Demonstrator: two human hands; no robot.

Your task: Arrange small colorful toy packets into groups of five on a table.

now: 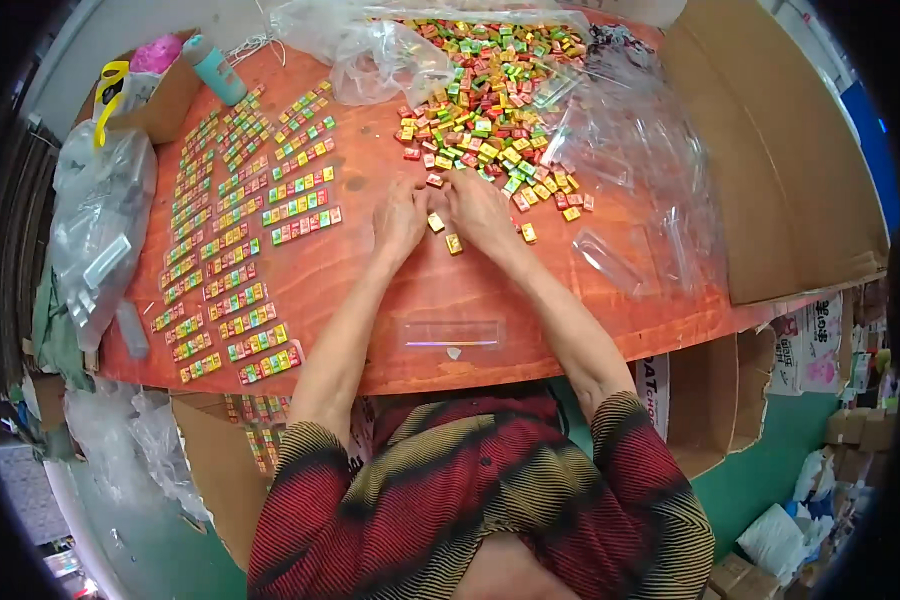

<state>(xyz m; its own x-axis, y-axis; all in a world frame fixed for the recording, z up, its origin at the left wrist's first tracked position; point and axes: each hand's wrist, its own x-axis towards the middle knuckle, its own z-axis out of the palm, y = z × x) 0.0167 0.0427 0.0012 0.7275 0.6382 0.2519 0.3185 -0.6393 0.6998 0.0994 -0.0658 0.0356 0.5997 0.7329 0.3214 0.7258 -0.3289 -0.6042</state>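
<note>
At frame centre, the left hand [398, 222] and right hand [482, 212] pinch small wrapped candies [437, 222] on the desk [370, 290]. They look mid-grouping. Next likely needs aligning pieces into a row.

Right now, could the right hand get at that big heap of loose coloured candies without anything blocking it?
Probably yes. The right hand rests on the table just below the heap of candies, with only bare tabletop and a few stray candies between them.

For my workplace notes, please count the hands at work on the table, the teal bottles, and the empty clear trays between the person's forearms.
Hands: 2, the left hand and the right hand
Teal bottle: 1
Clear tray between the forearms: 1
Total: 4
</note>
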